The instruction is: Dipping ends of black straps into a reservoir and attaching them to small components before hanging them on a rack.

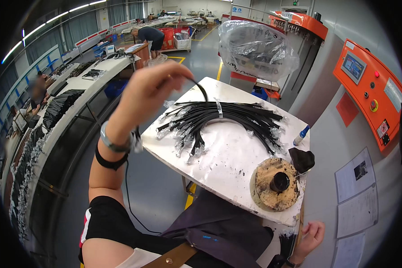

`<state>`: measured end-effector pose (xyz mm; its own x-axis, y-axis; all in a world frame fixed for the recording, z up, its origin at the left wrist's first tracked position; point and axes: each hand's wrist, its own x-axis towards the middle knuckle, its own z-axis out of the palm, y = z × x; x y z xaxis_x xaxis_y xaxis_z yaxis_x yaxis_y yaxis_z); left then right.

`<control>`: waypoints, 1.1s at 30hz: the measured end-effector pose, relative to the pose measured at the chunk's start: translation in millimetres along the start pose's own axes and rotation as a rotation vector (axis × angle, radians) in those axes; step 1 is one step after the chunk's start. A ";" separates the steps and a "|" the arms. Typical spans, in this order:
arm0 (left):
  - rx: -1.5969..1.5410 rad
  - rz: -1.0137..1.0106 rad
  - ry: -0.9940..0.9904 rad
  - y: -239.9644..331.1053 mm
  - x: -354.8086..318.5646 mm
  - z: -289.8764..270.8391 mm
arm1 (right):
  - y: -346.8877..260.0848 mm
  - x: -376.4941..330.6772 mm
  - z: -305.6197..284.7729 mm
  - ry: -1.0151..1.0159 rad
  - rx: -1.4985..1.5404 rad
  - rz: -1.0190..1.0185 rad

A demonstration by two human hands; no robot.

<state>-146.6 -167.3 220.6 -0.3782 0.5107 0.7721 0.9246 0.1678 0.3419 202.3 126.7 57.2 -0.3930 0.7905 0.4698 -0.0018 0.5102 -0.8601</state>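
My left hand (154, 85) is raised over the far left of the white worktable (228, 147), its fingers closed round one end of a black flat cable (200, 89). This cable curves down to a bundle of black cables (219, 110) bent in an arc and tied by a clear band in the middle. Clear plastic covers many of the cable ends. Low at the right, past the table's near edge, my right hand (311, 237) has its fingers curled; what they hold, if anything, is hidden. Dark strands (287, 243) hang beside it.
A round stained pad with a black cup (280, 182) stands at the table's near right, beside a black cloth (302, 160) and a blue-capped bottle (301, 135). An orange control panel (368, 94) rises at right. A plastic-covered crate (257, 49) is beyond the table; long benches run left.
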 end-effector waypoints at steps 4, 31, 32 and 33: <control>-0.343 0.079 -0.481 55.2 -14.7 53.5 | -43.9 -6.8 47.9 -0.394 0.283 -0.169; -0.761 -0.128 -0.783 81.8 -68.6 222.1 | 12.3 8.1 -53.1 -0.029 0.353 0.387; -0.936 -0.286 -0.922 79.3 -62.0 215.4 | 21.5 9.1 -61.7 -0.109 0.132 0.331; -1.109 -0.449 -1.060 75.6 -55.6 208.7 | 27.8 8.2 -68.3 -0.187 -0.091 0.274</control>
<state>-46.3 -7.1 91.7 0.0397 0.9986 -0.0359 0.0851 0.0324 0.9958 261.8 170.6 50.8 -0.5292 0.8309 0.1721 0.2055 0.3223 -0.9240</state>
